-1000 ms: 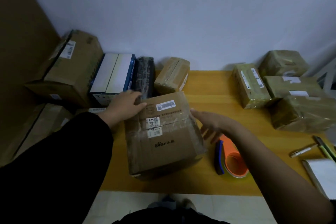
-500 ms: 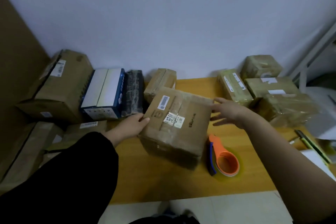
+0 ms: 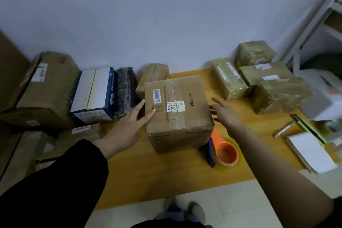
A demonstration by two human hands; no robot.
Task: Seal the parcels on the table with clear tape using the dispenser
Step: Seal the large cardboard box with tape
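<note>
My left hand (image 3: pixel 127 126) rests straight-fingered against the box (image 3: pixel 177 109) on the table (image 3: pixel 157 177); my right hand (image 3: pixel 226 112) hovers open just beside its right face. The tape dispenser (image 3: pixel 224 151) lies at the box's near right corner, below my right wrist, the nearer hand.

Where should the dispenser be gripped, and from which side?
Probably the dispenser by its orange hoop, fingers into the upturned opening, right hand coming from the right: the box crowds its far side, the blue edge its left.
</note>
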